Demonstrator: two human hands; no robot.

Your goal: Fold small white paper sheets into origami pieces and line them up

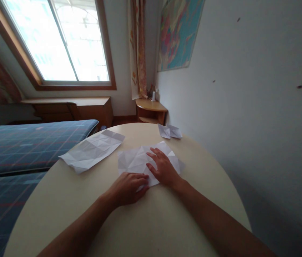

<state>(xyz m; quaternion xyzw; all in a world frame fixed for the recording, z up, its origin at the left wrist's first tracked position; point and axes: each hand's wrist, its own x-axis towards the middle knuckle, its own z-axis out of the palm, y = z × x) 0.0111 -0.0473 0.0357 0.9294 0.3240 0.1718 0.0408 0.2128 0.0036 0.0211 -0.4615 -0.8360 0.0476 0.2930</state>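
Observation:
A creased white sheet of paper [132, 159] lies on the round cream table [151, 221], with fold lines crossing it and its right side partly raised. At its near edge, my left hand [129, 187] has its fingers together over the paper and the thumb close below, closed on that edge. My right hand [164, 169] rests on the right half of the sheet, palm down, fingers spread apart. The paper under both hands is hidden.
Another creased white sheet [94, 150] lies at the table's left edge. A small folded paper piece [169, 131] sits at the far right. Beside the table are a blue plaid mattress [33, 146] on the left and a wall [247, 107] on the right. A corner shelf [151, 105] stands behind.

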